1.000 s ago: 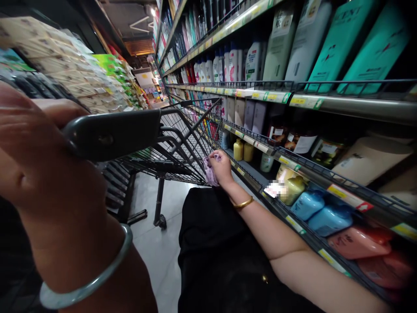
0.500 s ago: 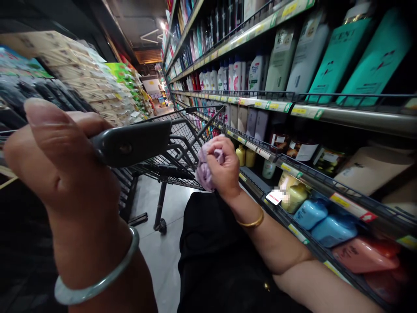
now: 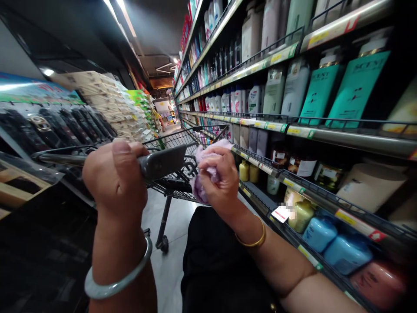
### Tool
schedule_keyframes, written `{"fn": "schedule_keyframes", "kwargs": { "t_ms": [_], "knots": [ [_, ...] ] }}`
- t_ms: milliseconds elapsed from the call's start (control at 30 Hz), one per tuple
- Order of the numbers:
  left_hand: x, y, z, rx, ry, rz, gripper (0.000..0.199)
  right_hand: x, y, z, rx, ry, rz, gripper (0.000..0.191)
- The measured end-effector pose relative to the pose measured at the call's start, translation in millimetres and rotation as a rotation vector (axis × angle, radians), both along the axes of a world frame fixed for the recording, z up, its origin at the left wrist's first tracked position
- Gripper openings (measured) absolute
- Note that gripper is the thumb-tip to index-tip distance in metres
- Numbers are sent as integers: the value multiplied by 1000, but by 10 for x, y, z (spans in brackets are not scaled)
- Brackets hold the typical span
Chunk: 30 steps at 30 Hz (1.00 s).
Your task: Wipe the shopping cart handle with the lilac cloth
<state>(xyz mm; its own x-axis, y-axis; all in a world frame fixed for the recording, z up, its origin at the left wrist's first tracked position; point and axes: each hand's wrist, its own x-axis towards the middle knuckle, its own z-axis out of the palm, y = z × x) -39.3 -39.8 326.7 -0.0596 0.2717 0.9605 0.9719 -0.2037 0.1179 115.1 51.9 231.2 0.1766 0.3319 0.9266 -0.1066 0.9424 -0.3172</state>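
The crumpled lilac cloth (image 3: 199, 189) is bunched in the person's right hand (image 3: 221, 180), in front of the cart's basket and just beside the handle's end. The fingers are curled nearly closed around it, with folds spilling out above and below (whether it touches the basket's wire is hard to tell). A gold bracelet (image 3: 256, 240) circles that wrist.

To the left of the cloth, the left hand (image 3: 115, 176) is closed in a fist around the dark handle (image 3: 166, 161) of the shopping cart (image 3: 172, 141), the thumb lying over the top. The handle's thick end sticks out past the fist towards the cloth. A pale green bangle (image 3: 119, 287) sits at the left wrist.

Below the cart, a wheel (image 3: 163, 244) stands on the grey floor (image 3: 172, 271), near the person's black clothing (image 3: 216, 256).

On the right, shelving holds rows of bottles: teal pump bottles (image 3: 353, 93) upright on a middle shelf, blue bottles (image 3: 319, 234) and a reddish one (image 3: 378, 280) lower down. A phone-like item (image 3: 280, 214) (part of it pixelated) lies beside a yellow-green bottle (image 3: 301, 216). Across the aisle, pale packages (image 3: 97, 102) are stacked high behind hanging black goods (image 3: 71, 128).
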Motion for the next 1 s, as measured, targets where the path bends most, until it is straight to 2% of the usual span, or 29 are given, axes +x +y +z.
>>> {"fn": "schedule_keyframes", "kwargs": {
  "t_ms": [33,100,233,300,400,533,633,800,900,1000],
  "knots": [
    [-6,5,-1,18,24,-12,70,7,-56,50,43,-16,-15,22],
    [-14,14,-1,14,60,-25,69,-19,-67,38,54,-13,-54,22],
    [-20,14,4,-13,76,13,69,-169,159,-170,-22,44,-127,16],
    [-18,10,8,-9,69,26,69,-249,260,-216,-70,68,-163,15],
    [-13,4,14,-11,64,19,68,-334,323,-191,-99,73,-195,16],
    [-8,17,12,-5,70,27,68,-377,381,-153,-75,75,-172,14],
    [-1,63,8,22,65,51,67,-379,476,-157,-76,72,-178,13],
    [67,179,23,-21,89,90,69,-354,643,-132,-73,62,-205,13],
    [157,256,41,-37,84,146,69,-330,758,-117,-48,75,-206,10],
    [294,336,66,-112,59,241,70,-302,930,-124,-92,69,-217,6]
  ]
}}
